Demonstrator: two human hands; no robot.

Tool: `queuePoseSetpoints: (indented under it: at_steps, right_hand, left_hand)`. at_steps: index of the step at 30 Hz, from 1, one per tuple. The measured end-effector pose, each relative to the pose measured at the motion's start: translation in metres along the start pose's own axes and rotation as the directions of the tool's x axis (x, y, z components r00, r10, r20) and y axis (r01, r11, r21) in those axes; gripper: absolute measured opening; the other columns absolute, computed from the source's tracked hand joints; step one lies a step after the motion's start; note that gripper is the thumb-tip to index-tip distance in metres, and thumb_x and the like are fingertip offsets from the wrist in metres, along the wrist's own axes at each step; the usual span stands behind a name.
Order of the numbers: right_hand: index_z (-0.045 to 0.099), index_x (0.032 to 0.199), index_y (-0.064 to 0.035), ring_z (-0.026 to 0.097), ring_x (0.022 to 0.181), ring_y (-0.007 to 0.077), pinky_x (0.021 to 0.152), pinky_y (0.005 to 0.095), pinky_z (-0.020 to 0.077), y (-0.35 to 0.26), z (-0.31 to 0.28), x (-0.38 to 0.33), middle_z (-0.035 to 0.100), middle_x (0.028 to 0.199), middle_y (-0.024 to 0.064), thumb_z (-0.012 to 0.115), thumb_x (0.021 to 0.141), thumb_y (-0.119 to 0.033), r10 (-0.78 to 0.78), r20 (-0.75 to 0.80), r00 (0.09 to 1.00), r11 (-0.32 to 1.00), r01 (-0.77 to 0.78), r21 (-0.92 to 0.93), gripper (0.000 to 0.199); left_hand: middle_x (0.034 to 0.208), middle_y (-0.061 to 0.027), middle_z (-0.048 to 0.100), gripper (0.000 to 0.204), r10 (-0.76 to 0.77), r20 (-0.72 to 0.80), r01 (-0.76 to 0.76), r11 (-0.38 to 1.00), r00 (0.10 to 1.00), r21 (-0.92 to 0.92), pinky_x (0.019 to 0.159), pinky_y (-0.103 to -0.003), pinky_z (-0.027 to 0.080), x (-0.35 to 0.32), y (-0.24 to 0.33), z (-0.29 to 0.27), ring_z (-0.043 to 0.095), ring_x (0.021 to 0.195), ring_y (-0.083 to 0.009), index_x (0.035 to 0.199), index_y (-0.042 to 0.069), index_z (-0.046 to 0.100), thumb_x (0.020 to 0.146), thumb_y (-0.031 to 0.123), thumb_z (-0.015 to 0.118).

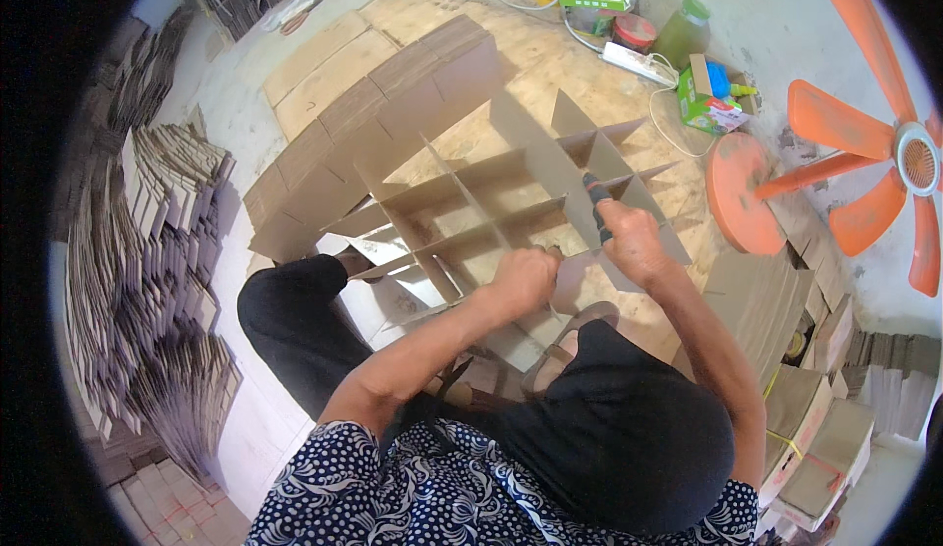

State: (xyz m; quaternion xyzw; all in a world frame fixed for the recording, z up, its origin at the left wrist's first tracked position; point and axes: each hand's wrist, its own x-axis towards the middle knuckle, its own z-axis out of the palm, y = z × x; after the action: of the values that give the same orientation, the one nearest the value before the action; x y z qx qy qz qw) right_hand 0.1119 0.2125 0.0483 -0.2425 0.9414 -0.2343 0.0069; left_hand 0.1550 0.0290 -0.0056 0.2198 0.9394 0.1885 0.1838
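A cardboard divider grid (432, 214) of crossed, slotted strips stands between my legs. My left hand (526, 279) is closed, gripping a strip at the grid's near side. My right hand (632, 239) is closed on the grid's right part, beside a long cardboard strip (538, 148) that slants through it. Something dark lies along the right hand's fingers; whether it is a finger cover or a tool, I cannot tell. Beyond the grid, a long row of stacked cardboard strips (368, 114) stands on edge.
Piles of folded cardboard (147, 281) line the left side. An orange fan (874, 143) stands at right. A power strip (637, 63), a green jar (683, 30) and a green box (709, 99) sit at the far right. Cardboard stacks (756, 300) lie nearer, at right.
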Motion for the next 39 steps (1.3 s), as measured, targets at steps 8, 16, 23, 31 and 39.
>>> queuePoseSetpoints:
  at_steps: [8, 16, 23, 31, 39]
  right_hand:
    - [0.055, 0.085, -0.0029, 0.063, 0.073, 0.0405, 0.061, 0.0483, 0.0503, 0.017, 0.047, -0.017, 0.062, 0.077, 0.0220, 0.054, 0.073, -0.001, 0.036, 0.087, 0.996, 0.995, -0.028, -0.091, 0.012]
    - [0.058, 0.099, -0.0046, 0.062, 0.075, 0.0388, 0.066, 0.0480, 0.0492, -0.007, -0.006, 0.058, 0.063, 0.076, 0.0198, 0.055, 0.069, -0.002, 0.112, 0.155, 0.982, 0.972, -0.076, -0.221, 0.030]
    - [0.062, 0.079, -0.0026, 0.059, 0.086, 0.0334, 0.073, 0.0447, 0.0484, -0.018, 0.067, 0.055, 0.058, 0.087, 0.0186, 0.060, 0.067, -0.005, -0.018, -0.051, 0.999, 0.968, 0.005, -0.252, 0.013]
    - [0.057, 0.099, -0.0021, 0.055, 0.096, 0.0356, 0.084, 0.0462, 0.0428, -0.049, 0.052, -0.085, 0.058, 0.099, 0.0199, 0.052, 0.076, -0.013, 0.267, 0.070, 0.961, 0.902, -0.274, 0.334, 0.026]
    - [0.057, 0.102, 0.0004, 0.046, 0.117, 0.0393, 0.096, 0.0505, 0.0366, 0.027, 0.028, -0.304, 0.049, 0.126, 0.0227, 0.071, 0.062, -0.004, 0.522, -0.632, 0.573, 0.635, -0.755, -0.161, 0.043]
  left_hand:
    - [0.078, -0.0186, 0.065, 0.016, 0.095, -0.074, -0.099, 0.994, 0.993, -0.050, 0.064, -0.043, 0.053, -0.001, -0.001, 0.008, 0.066, 0.073, -0.0342, 0.085, 0.001, 0.060, 0.074, 0.011, 0.056]
    - [0.132, -0.0238, 0.039, 0.050, 0.360, -0.252, -0.413, 0.888, 0.898, -0.203, 0.099, -0.047, 0.039, -0.045, -0.026, -0.014, 0.039, 0.125, -0.0394, 0.110, -0.001, 0.052, 0.066, 0.012, 0.071]
    - [0.148, -0.0277, 0.014, 0.047, 0.094, 0.081, -0.104, 0.986, 0.992, 0.133, 0.106, -0.065, 0.015, -0.156, -0.065, -0.021, 0.009, 0.136, -0.0519, 0.088, -0.003, 0.062, 0.048, 0.013, 0.079]
    - [0.112, -0.0231, 0.054, 0.040, 0.172, -0.227, -0.135, 0.976, 0.959, 0.169, 0.091, -0.052, 0.039, -0.078, -0.088, -0.008, 0.051, 0.109, -0.0395, 0.092, 0.003, 0.056, 0.054, 0.002, 0.068]
    - [0.074, -0.0170, 0.053, 0.018, 0.079, -0.448, -0.005, 0.986, 0.891, 0.164, 0.058, -0.048, 0.043, -0.087, -0.069, -0.120, 0.055, 0.068, -0.0403, 0.077, 0.004, 0.049, 0.063, -0.006, 0.053]
